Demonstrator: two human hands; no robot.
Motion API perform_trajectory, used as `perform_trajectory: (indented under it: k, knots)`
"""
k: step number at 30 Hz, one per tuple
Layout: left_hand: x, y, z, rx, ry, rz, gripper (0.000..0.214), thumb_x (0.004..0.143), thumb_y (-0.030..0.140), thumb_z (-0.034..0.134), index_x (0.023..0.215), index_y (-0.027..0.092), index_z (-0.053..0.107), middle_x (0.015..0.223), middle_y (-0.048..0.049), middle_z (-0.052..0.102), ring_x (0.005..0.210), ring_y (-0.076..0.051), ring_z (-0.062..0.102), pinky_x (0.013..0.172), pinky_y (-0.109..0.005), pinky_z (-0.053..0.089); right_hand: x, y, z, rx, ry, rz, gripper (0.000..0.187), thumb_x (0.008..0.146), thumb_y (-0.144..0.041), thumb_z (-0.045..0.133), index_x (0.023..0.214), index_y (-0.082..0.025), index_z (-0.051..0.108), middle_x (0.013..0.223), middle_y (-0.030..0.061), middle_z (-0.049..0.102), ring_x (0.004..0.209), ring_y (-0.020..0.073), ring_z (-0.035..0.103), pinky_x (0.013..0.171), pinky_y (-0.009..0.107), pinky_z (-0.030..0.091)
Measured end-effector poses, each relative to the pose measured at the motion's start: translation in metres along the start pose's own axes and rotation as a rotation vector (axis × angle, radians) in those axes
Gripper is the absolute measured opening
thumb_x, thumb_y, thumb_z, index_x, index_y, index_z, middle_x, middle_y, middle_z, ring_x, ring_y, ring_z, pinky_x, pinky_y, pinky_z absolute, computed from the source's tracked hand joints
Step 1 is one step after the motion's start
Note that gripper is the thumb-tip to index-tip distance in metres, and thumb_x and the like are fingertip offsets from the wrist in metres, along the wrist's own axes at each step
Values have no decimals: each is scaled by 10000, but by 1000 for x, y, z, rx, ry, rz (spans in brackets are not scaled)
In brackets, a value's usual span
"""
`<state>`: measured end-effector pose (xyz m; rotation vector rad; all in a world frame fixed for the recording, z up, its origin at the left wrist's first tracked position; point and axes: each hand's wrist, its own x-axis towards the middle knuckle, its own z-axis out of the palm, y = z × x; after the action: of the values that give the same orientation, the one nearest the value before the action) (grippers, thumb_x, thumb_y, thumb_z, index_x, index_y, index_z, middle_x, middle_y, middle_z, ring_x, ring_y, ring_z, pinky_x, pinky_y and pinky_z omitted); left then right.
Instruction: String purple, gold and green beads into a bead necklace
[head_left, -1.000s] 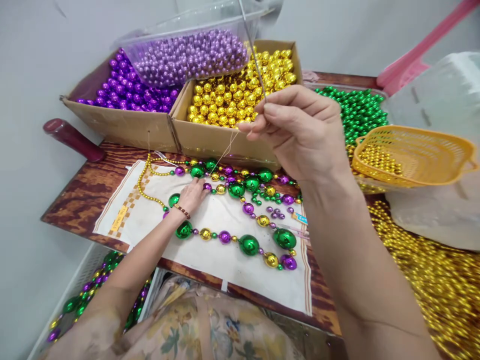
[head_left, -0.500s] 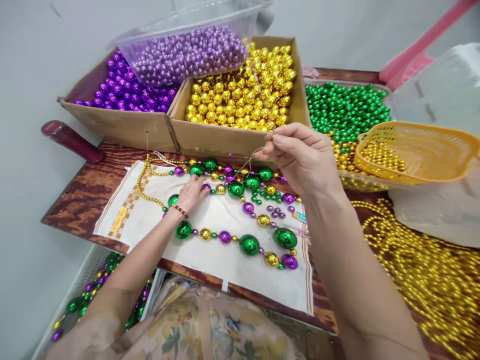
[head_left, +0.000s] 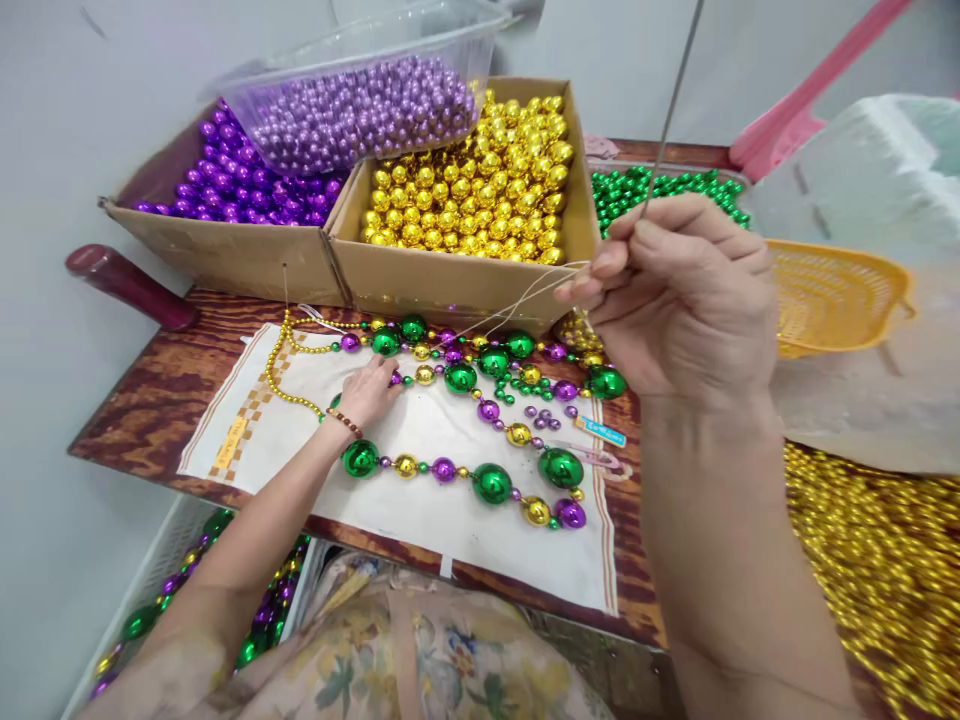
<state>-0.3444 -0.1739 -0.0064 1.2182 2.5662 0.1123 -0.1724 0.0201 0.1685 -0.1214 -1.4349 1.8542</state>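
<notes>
Ideally, we should keep the thread clear of snags, the fingers of our right hand pinching the needle at upper right, while our left hand, its grip unclear, touches the bead strand at the frame's centre.

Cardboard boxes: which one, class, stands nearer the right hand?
The box of gold beads, on the right; the other box, holding purple beads, stands farther from the right hand.
</notes>
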Motion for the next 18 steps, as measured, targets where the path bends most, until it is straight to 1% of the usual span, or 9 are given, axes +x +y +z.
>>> perform_trajectory:
  k: [3, 7, 10, 13, 18]
  knots:
    - [-2, -6, -1, 16, 1, -17, 326, 942, 322, 476, 1237, 213, 563, 1251, -107, 573, 1068, -284, 636, 830, -377, 507, -8, 2, -10, -30, 18, 24, 94, 749, -195, 759, 801, -178, 682, 676, -59, 662, 585, 62, 657, 598, 225, 593]
    - [-2, -10, 0, 31, 7, -2, 339, 937, 272, 462, 1252, 201, 565, 1249, -112, 571, 1069, -285, 636, 828, -375, 508, -19, 5, -23, -50, 108, 70, 89, 709, -194, 781, 758, -194, 707, 634, -42, 660, 556, 63, 641, 536, 203, 561]
    - [-2, -12, 0, 29, 16, 13, 351, 930, 239, 461, 1262, 197, 562, 1251, -116, 569, 1082, -283, 631, 847, -375, 506, -27, 6, -35, -54, 171, 72, 86, 684, -189, 783, 739, -209, 721, 634, -34, 664, 550, 63, 635, 503, 195, 537]
    - [-1, -14, 0, 35, 21, 21, 352, 926, 222, 462, 1264, 196, 561, 1255, -119, 567, 1086, -277, 629, 866, -373, 502, -34, 9, -47, -56, 215, 71, 89, 675, -173, 768, 741, -214, 724, 659, -24, 679, 545, 66, 632, 494, 202, 530]
    - [-2, -16, 3, 69, 12, 48, 330, 922, 213, 463, 1235, 200, 567, 1245, -117, 569, 1077, -280, 631, 850, -374, 507, -46, 17, -65, -118, 255, 78, 95, 698, -188, 741, 789, -191, 714, 628, -7, 663, 516, 89, 631, 501, 250, 531]
